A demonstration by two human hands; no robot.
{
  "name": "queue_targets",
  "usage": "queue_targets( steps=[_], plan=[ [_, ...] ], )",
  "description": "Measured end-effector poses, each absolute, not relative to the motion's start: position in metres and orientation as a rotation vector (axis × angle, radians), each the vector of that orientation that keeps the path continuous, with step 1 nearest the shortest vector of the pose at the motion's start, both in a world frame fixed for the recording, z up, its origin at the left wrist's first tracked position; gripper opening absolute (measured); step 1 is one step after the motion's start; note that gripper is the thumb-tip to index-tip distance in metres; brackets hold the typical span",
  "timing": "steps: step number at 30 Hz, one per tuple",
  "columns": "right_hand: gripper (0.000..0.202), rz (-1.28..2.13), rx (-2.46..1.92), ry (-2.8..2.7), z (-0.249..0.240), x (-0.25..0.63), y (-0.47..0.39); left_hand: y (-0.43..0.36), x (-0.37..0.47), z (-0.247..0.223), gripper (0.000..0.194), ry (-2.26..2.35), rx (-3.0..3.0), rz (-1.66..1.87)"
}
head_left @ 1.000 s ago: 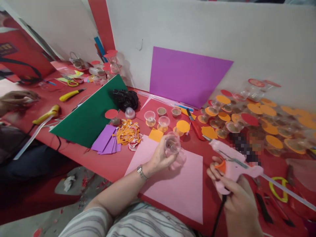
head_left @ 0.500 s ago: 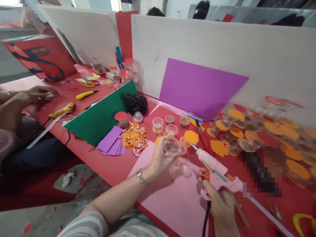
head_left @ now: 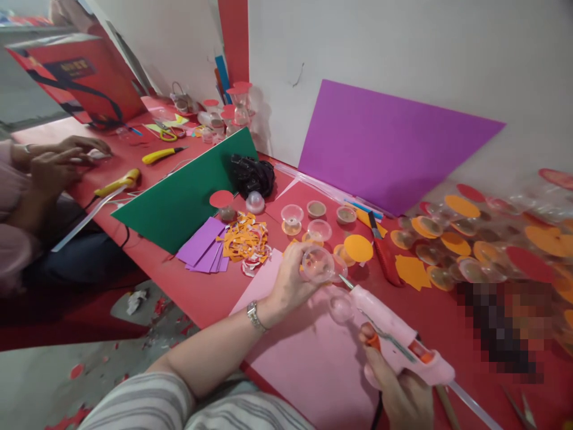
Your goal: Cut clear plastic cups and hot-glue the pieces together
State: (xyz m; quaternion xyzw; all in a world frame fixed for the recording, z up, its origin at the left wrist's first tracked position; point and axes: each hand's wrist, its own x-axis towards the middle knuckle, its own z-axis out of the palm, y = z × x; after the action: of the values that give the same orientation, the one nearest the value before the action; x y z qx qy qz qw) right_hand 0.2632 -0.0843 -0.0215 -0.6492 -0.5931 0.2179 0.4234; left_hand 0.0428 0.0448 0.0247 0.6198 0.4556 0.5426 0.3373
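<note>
My left hand (head_left: 289,280) pinches a small clear plastic cup (head_left: 319,264) by its side, mouth tilted toward me. My right hand (head_left: 400,385) is wrapped round a pink hot glue gun (head_left: 387,313), a finger at its orange trigger. The metal nozzle points at the cup's right edge; whether they touch I cannot tell. A clear glue stick (head_left: 474,400) sticks out of the gun's back. Under both hands lies a pink sheet (head_left: 308,364), with another clear dome (head_left: 341,307) on it. Several clear cups stand just behind, one by an orange disc (head_left: 358,248).
Orange scraps (head_left: 245,239) and purple cards (head_left: 203,248) lie left of the pink sheet, before a standing green board (head_left: 188,197). Many cups with orange and red discs crowd the right, near a red-handled cutter (head_left: 387,260). At far left a co-worker's hands (head_left: 62,161) handle something small.
The glue gun's nozzle has moved left, closer to the cup in my left hand. My view has tilted down a little. The co-worker's hands have shifted slightly.
</note>
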Motion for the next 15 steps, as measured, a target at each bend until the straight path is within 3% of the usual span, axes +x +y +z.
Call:
queue_targets(
  steps=[3, 7, 12, 15],
  plan=[
    [0.012, 0.298, -1.507, -1.783, -0.025, 0.273, -0.093, 0.045, 0.041, 0.022, 0.037, 1.18, 1.641, 1.419],
    [0.03, 0.017, -1.397, -1.972, -0.024, 0.272, -0.1, 0.045, 0.041, 0.023, 0.03, 1.178, 1.672, 1.419],
    [0.047, 0.017, -1.507, -1.755, -0.018, 0.245, -0.108, 0.044, 0.04, 0.027, 0.024, 1.174, 1.745, 1.424],
    [0.05, 0.205, -1.564, -1.607, -0.014, 0.234, -0.115, 0.044, 0.038, 0.026, 0.024, 1.167, 1.775, 1.435]
  ],
)
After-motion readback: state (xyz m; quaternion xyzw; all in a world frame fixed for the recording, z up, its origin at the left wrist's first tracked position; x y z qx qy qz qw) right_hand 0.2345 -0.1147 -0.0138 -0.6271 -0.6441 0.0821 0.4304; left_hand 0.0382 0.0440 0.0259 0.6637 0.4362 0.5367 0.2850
